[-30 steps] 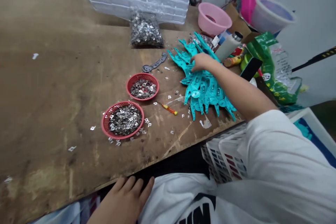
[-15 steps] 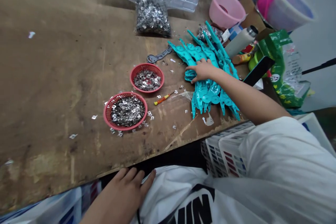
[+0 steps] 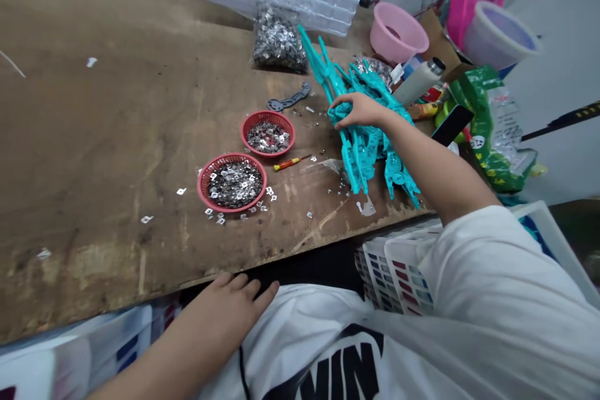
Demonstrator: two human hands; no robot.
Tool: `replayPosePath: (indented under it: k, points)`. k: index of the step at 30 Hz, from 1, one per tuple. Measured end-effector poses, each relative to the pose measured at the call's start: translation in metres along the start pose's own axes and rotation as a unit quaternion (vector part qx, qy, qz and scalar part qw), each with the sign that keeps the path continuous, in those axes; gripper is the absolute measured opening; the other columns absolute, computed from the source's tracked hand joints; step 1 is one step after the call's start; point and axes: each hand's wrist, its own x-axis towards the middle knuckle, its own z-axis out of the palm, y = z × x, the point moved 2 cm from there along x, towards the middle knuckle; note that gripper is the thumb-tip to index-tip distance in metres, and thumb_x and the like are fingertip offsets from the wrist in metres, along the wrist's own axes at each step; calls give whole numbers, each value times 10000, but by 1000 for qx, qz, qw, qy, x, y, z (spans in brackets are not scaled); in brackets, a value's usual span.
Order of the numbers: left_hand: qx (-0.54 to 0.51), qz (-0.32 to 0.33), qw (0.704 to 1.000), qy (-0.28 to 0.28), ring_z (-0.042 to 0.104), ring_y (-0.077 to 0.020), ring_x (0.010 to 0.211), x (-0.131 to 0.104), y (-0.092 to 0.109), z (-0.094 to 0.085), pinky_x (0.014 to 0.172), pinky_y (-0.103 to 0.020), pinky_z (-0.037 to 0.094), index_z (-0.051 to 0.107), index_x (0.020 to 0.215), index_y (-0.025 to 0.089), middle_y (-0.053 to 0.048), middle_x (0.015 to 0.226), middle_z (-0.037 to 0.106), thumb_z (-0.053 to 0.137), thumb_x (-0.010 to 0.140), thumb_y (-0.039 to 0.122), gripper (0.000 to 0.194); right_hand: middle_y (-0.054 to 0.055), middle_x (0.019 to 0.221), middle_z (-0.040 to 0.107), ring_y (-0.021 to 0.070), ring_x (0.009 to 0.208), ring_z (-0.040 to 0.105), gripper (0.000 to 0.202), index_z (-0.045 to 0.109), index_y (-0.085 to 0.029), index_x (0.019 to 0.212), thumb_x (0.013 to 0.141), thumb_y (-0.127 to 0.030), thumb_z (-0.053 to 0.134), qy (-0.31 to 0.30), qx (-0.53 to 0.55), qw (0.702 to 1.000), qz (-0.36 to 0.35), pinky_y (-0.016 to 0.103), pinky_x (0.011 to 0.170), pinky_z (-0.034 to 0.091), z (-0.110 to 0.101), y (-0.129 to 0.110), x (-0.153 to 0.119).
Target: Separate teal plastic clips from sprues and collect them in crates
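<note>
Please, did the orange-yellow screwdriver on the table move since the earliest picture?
Yes. Judged against the larger red basket, the screwdriver has turned around: its handle end now faces the basket, where earlier its tip did.

A brown desk [image 3: 159,137] is seen under muted, even indoor light whose source is kept out of view. Small glints are thrown by metal pieces [image 3: 234,184] and a clear bag [image 3: 280,37]. Faint, soft shadows are cast; slight blur is shown overall, and edges are stretched by wide-angle distortion.
</note>
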Motion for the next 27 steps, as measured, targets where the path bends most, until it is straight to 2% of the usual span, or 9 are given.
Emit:
replayPosePath:
  k: [4,8,15,20,24,27]
  points:
    - [8,5,1000,22,822,-402,1439,0,1,1,1245,-598,650,625,1849,253,-219,1536,847,469,1018,-123,925,144,1525,799,444,1470,721,894,777,-262,1566,809,-673,1017,88,121,989,-16,661,1295,654,-24,-8,-23]
    - [10,3,999,37,830,-396,1429,1,3,1,1236,-581,652,654,1829,265,-216,1490,866,499,1035,-110,892,128,1385,818,435,1386,744,928,748,-277,1544,762,-688,1035,158,195,968,-21,671,1222,696,-39,-11,-36]
    - [0,7,998,61,854,-393,1359,2,2,7,1186,-552,663,702,1793,256,-219,1440,880,506,1042,-79,845,152,1582,755,445,1519,692,861,757,-243,1537,817,-670,961,179,171,969,-20,608,1334,612,-42,-9,-39]
    - [-15,24,996,83,862,-385,1343,-1,2,1,1198,-550,662,706,1787,271,-206,1444,880,569,1035,-57,832,149,1534,776,442,1463,726,978,712,-247,1647,820,-708,956,220,156,963,-22,617,1287,622,-42,-7,-44]
    - [-16,22,997,78,864,-390,1346,-4,3,-3,1204,-561,656,684,1805,263,-203,1443,881,548,1027,-70,857,136,1520,784,436,1424,751,1003,684,-253,1687,849,-745,933,238,137,961,-24,633,1249,638,-57,-1,-56]
    - [-20,27,995,96,872,-380,1309,-4,3,-1,1166,-522,657,715,1779,267,-200,1391,893,585,1016,-55,838,133,1512,793,440,1396,761,998,706,-247,1664,827,-723,965,222,111,968,-19,635,1248,639,-71,2,-60]
